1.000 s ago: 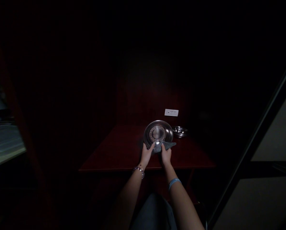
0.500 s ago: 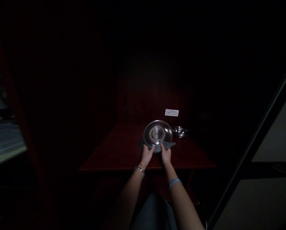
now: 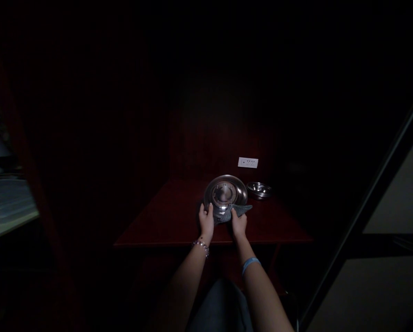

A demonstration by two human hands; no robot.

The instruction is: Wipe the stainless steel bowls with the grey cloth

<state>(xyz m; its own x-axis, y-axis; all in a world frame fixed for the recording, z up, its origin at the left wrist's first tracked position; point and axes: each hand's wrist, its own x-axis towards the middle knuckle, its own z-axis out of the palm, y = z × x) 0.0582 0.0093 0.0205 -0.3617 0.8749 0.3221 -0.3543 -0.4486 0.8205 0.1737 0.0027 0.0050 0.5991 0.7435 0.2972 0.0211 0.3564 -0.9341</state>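
Observation:
A shiny round metal basin (image 3: 224,193) is held up over the table, tilted so that one broad face shows toward me. My left hand (image 3: 206,221) grips its lower left rim, with the thumb on the near face. At the lower right rim, my right hand (image 3: 239,222) pinches a grey cloth (image 3: 241,210) against the metal. One corner of the cloth sticks out to the right. The fingers behind the basin are hidden.
The dark red table (image 3: 179,216) has its front edge just below my hands. Several stacked metal bowls (image 3: 259,190) appear to stand behind on the right. A white socket panel (image 3: 248,162) is on the back wall. Clear plastic containers (image 3: 8,200) lie on a shelf at left.
My left hand has slid left along the rim, away from the right hand. The basin has shifted slightly left and down. My right hand keeps the cloth at the rim.

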